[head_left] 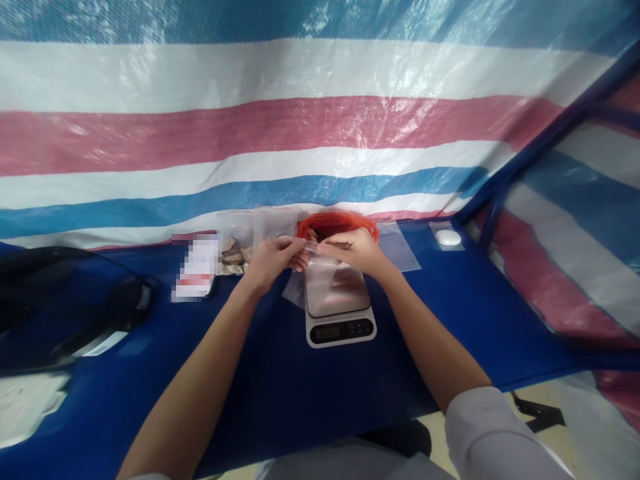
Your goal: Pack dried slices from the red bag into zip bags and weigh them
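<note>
One clear, thin plastic bag, held up over the silver plate of a white, rectangular digital scale; its edge pinched between thumb and fingers of the left hand and of the right hand. Behind, one orange-red, round-mouthed container with brown pieces. Left, one clear plastic pouch of flat, brownish chunks. All on a blue tabletop.

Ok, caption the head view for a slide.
Left hand and right hand pinch a clear bag above a white digital scale.
</note>
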Demonstrator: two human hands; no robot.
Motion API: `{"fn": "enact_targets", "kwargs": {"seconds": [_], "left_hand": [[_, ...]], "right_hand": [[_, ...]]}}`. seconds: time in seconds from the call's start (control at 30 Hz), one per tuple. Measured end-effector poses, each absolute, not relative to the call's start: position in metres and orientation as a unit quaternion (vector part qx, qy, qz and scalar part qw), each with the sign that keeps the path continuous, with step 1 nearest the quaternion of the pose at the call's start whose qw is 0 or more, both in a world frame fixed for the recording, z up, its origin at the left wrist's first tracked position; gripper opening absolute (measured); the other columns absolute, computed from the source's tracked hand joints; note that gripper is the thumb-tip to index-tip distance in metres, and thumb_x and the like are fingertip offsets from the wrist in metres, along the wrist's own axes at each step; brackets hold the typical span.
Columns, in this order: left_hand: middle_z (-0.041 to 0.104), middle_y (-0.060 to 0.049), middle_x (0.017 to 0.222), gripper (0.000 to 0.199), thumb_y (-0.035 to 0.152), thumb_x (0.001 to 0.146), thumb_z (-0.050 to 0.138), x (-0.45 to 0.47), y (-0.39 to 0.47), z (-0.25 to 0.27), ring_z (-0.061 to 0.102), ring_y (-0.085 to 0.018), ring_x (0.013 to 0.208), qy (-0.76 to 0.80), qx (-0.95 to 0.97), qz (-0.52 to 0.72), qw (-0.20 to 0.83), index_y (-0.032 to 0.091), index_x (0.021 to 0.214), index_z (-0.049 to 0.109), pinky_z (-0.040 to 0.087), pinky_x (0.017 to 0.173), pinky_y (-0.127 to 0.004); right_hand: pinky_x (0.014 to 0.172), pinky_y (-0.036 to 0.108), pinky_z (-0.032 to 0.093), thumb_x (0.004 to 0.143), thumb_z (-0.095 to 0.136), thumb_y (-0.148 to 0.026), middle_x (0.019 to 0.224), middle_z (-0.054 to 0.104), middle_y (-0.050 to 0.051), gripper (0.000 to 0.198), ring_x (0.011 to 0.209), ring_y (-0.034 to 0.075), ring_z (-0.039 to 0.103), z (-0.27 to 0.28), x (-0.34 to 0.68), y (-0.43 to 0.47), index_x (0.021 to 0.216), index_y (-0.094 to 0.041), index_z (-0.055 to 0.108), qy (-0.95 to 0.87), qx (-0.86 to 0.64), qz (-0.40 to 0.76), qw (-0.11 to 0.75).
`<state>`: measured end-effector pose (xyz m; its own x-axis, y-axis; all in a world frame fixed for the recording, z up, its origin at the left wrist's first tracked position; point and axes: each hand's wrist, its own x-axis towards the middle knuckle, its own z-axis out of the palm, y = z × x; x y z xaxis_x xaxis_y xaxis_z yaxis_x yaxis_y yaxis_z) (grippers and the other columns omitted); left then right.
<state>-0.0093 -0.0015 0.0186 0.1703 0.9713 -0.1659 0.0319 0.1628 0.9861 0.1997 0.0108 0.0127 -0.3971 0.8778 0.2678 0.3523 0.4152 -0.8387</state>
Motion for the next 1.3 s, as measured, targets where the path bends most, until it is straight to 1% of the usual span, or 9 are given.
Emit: {"fn": "enact_targets", "kwargs": {"seconds": [0.17, 0.27, 0.6, 0.8, 0.87, 0.97, 1.03, 1.17, 1.3], "left_hand": [[0.071, -0.006, 0.070, 0.042, 0.053, 0.071, 0.080, -0.006, -0.003, 0.018, 0.063, -0.015, 0.060, 0.486, 0.553, 0.404, 0.543, 0.012, 0.076, 0.073, 0.052, 0.060, -0.028], [0.069, -0.005, 0.068, 0.040, 0.053, 0.076, 0.076, -0.005, -0.004, 0.019, 0.061, -0.014, 0.059, 0.478, 0.594, 0.387, 0.519, 0.014, 0.073, 0.073, 0.051, 0.060, -0.028], [0.065, -0.002, 0.058, 0.043, 0.055, 0.081, 0.067, -0.007, -0.006, 0.026, 0.059, -0.015, 0.054, 0.475, 0.682, 0.325, 0.451, 0.017, 0.062, 0.068, 0.049, 0.056, -0.027], [0.058, 0.000, 0.056, 0.038, 0.048, 0.083, 0.066, -0.017, -0.007, 0.033, 0.048, -0.012, 0.053, 0.522, 0.755, 0.275, 0.284, 0.019, 0.058, 0.063, 0.035, 0.052, -0.026], [0.058, 0.000, 0.057, 0.037, 0.047, 0.084, 0.065, -0.018, -0.008, 0.034, 0.046, -0.012, 0.053, 0.524, 0.771, 0.270, 0.240, 0.020, 0.059, 0.064, 0.035, 0.054, -0.027], [0.071, -0.003, 0.075, 0.030, 0.049, 0.087, 0.063, -0.013, -0.010, 0.033, 0.057, -0.016, 0.062, 0.512, 0.779, 0.299, 0.203, 0.021, 0.078, 0.072, 0.044, 0.064, -0.029], [0.075, -0.006, 0.097, 0.031, 0.049, 0.086, 0.066, -0.007, -0.012, 0.029, 0.066, -0.022, 0.080, 0.506, 0.774, 0.332, 0.187, 0.023, 0.100, 0.074, 0.049, 0.079, -0.033], [0.071, -0.012, 0.121, 0.052, 0.052, 0.082, 0.070, 0.006, -0.015, 0.021, 0.064, -0.032, 0.115, 0.497, 0.769, 0.360, 0.181, 0.021, 0.124, 0.067, 0.047, 0.104, -0.044], [0.059, -0.017, 0.141, 0.077, 0.058, 0.078, 0.073, 0.014, -0.019, 0.010, 0.057, -0.035, 0.129, 0.495, 0.768, 0.352, 0.202, 0.018, 0.141, 0.054, 0.043, 0.111, -0.048]], "right_hand": [[0.053, 0.026, 0.054, 0.083, 0.069, -0.047, 0.074, 0.070, 0.001, 0.030, 0.066, 0.016, 0.062, 0.013, 0.203, 0.012, 0.089, -0.019, 0.077, -0.691, -0.419, 0.454, 0.375], [0.052, 0.025, 0.054, 0.078, 0.074, -0.046, 0.072, 0.069, 0.001, 0.031, 0.061, 0.014, 0.061, 0.011, 0.204, 0.014, 0.093, -0.019, 0.076, -0.678, -0.415, 0.480, 0.373], [0.051, 0.024, 0.052, 0.082, 0.067, -0.034, 0.070, 0.070, 0.001, 0.019, 0.054, 0.013, 0.062, 0.012, 0.209, 0.016, 0.078, -0.018, 0.076, -0.731, -0.412, 0.429, 0.334], [0.051, 0.024, 0.056, 0.079, 0.068, -0.025, 0.069, 0.073, 0.003, 0.012, 0.054, 0.014, 0.065, 0.013, 0.218, 0.018, 0.082, -0.018, 0.077, -0.713, -0.451, 0.421, 0.332], [0.052, 0.025, 0.057, 0.079, 0.068, -0.025, 0.069, 0.072, 0.003, 0.012, 0.054, 0.014, 0.066, 0.015, 0.218, 0.017, 0.080, -0.018, 0.077, -0.716, -0.448, 0.420, 0.333], [0.056, 0.025, 0.058, 0.079, 0.065, -0.023, 0.065, 0.070, 0.001, 0.014, 0.057, 0.014, 0.066, 0.021, 0.215, 0.015, 0.071, -0.018, 0.076, -0.721, -0.445, 0.409, 0.340], [0.057, 0.025, 0.058, 0.079, 0.064, -0.024, 0.064, 0.069, 0.001, 0.016, 0.059, 0.014, 0.066, 0.024, 0.214, 0.014, 0.068, -0.019, 0.075, -0.719, -0.445, 0.408, 0.344], [0.057, 0.026, 0.059, 0.078, 0.067, -0.027, 0.069, 0.072, 0.001, 0.014, 0.059, 0.014, 0.066, 0.026, 0.214, 0.014, 0.077, -0.019, 0.079, -0.693, -0.455, 0.429, 0.358], [0.059, 0.027, 0.060, 0.078, 0.070, -0.029, 0.072, 0.074, 0.002, 0.015, 0.062, 0.016, 0.068, 0.025, 0.215, 0.015, 0.081, -0.020, 0.081, -0.681, -0.438, 0.459, 0.367]]}}
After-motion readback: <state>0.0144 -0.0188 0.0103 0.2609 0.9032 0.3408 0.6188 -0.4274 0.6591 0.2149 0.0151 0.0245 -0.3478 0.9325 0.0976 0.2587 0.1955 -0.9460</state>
